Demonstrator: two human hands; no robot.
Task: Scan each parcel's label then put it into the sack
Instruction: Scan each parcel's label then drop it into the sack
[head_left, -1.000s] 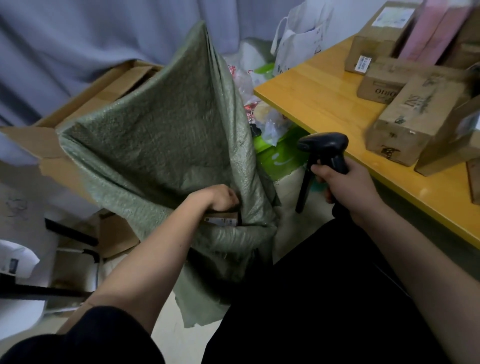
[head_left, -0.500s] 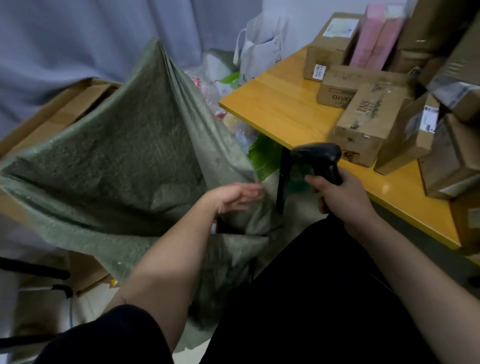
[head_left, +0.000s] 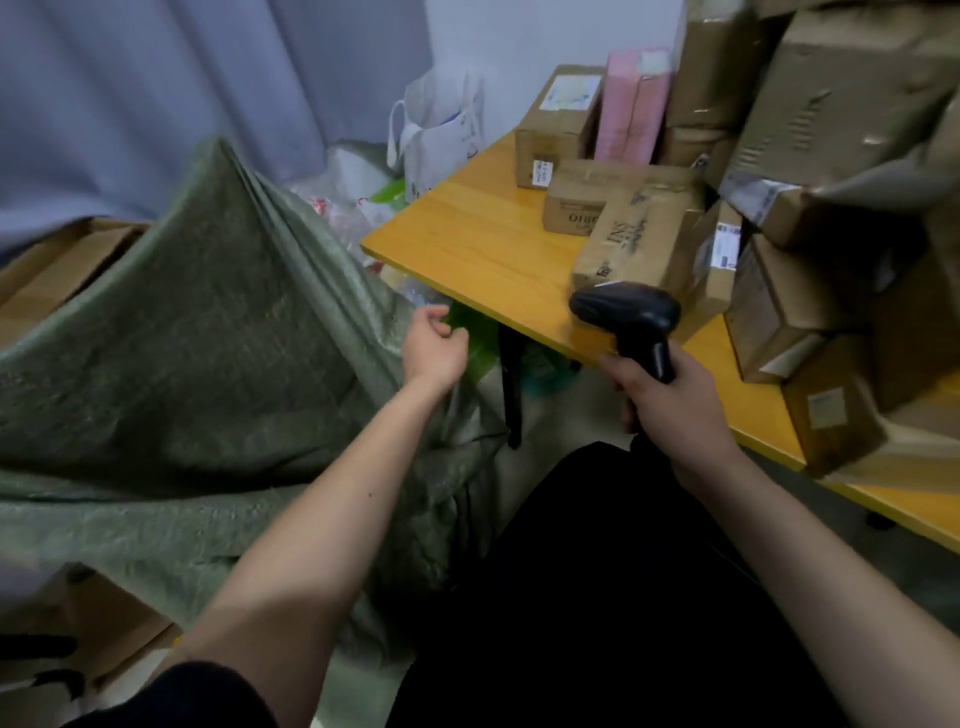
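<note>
A large green woven sack (head_left: 208, 353) hangs slumped on the left. My left hand (head_left: 434, 345) hovers just past its right edge, fingers loosely curled, holding nothing. My right hand (head_left: 670, 400) grips the handle of a black barcode scanner (head_left: 631, 317) at the front edge of the yellow table (head_left: 467, 239). Several brown cardboard parcels are piled on the table; the nearest is a long box printed "INS" (head_left: 636, 236), right behind the scanner head. What lies inside the sack is hidden.
Flattened cardboard (head_left: 57, 260) stands behind the sack on the left. A white carrier bag (head_left: 441, 140) and plastic bags lie between sack and table. Two pink boxes (head_left: 631, 104) stand at the back of the table. A black table leg (head_left: 511, 384) is under the near corner.
My left hand let go of a small labelled parcel inside the sack, came out and moved right toward the table. The view swung right; my right hand kept the scanner.
</note>
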